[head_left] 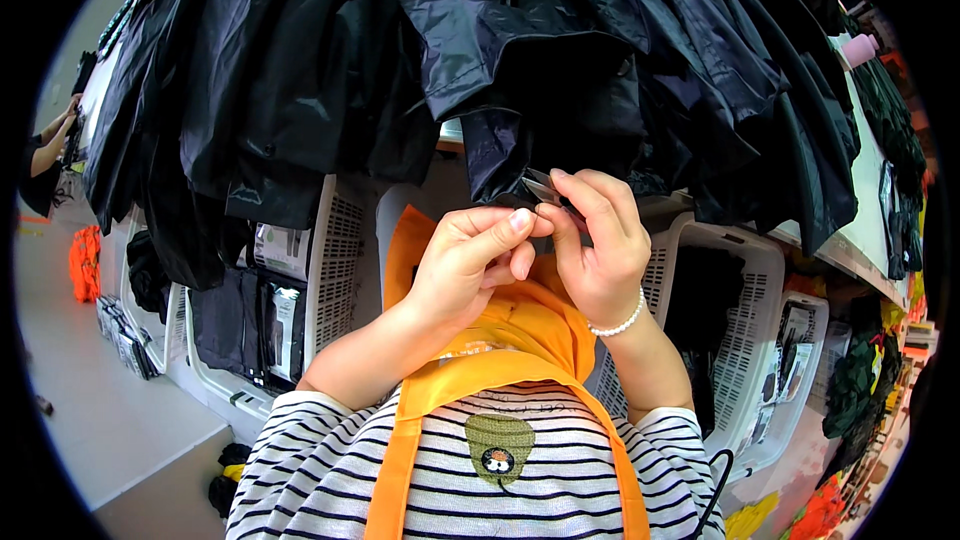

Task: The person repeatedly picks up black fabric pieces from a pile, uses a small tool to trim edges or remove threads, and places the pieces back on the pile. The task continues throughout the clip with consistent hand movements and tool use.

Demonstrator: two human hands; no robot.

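Glossy black garments (330,70) hang in a thick row in front of me, and one black garment (490,155) reaches down to my fingers. My left hand (465,255) is closed in a pinch on the lower edge of that garment, thumb against forefinger. Close beside it, fingertips nearly touching, my right hand (605,250) grips small metal thread snips (541,187). Their blades point up and left against the black cloth. Whether a thread lies between the fingertips is too small to tell.
White slatted baskets (335,260) with packed black goods stand at my left; another white basket (755,310) stands at my right. An orange apron (520,325) covers my lap. A person's arm (50,145) shows at the far left. A white table (870,190) holds dark garments at right.
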